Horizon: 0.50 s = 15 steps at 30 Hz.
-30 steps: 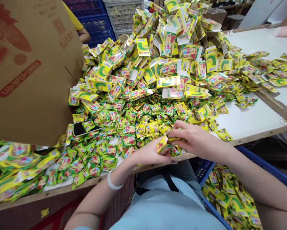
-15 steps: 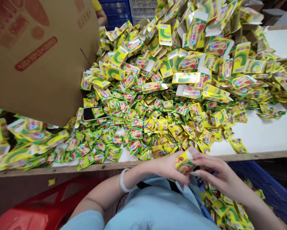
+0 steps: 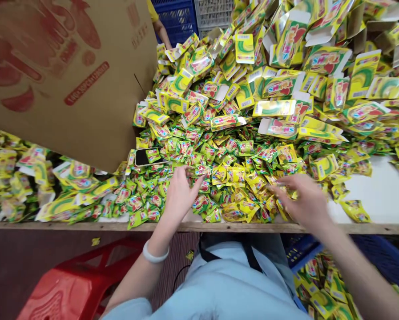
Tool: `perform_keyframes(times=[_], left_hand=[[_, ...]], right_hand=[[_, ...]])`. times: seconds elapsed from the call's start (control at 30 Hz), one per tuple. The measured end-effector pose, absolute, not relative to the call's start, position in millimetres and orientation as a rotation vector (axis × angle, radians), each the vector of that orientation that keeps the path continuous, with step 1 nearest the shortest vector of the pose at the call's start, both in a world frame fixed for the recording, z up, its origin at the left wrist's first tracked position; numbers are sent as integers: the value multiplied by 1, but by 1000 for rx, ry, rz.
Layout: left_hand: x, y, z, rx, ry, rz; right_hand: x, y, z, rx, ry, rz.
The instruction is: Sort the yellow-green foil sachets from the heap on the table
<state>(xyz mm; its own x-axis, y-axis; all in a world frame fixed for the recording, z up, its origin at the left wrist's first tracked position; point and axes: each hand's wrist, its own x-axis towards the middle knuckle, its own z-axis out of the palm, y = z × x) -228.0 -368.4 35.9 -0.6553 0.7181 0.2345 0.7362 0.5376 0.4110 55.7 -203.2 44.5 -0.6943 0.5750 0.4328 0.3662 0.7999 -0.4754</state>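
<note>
While both hands spread open and empty over the heap, my left hand (image 3: 180, 192) brushes the small yellow-green crinkly foil sachets (image 3: 234, 171) under its fingertips and my right hand (image 3: 302, 201) hovers blurred just above them. I judge them light, soft and slippery; I would pinch one by its crimped edge.
</note>
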Motion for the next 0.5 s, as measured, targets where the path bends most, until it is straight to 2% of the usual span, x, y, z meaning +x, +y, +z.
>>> perform_keyframes(times=[0.1,0.2,0.4,0.5], left_hand=[[-234,-360,25,-1277,-2818,-635],[-239,-354,21,-1320,-2809,-694],[-231,-352,30,-1437,-2482,-1220],[-214,-344,33,-1392,-2454,-1466]], right_hand=[[-22,-215,4,-607,-2652,415],[-40,-222,-9,-568,-2684,466],[-13,-204,11,-554,-2402,990],[-10,-196,27,-587,-2326,981]])
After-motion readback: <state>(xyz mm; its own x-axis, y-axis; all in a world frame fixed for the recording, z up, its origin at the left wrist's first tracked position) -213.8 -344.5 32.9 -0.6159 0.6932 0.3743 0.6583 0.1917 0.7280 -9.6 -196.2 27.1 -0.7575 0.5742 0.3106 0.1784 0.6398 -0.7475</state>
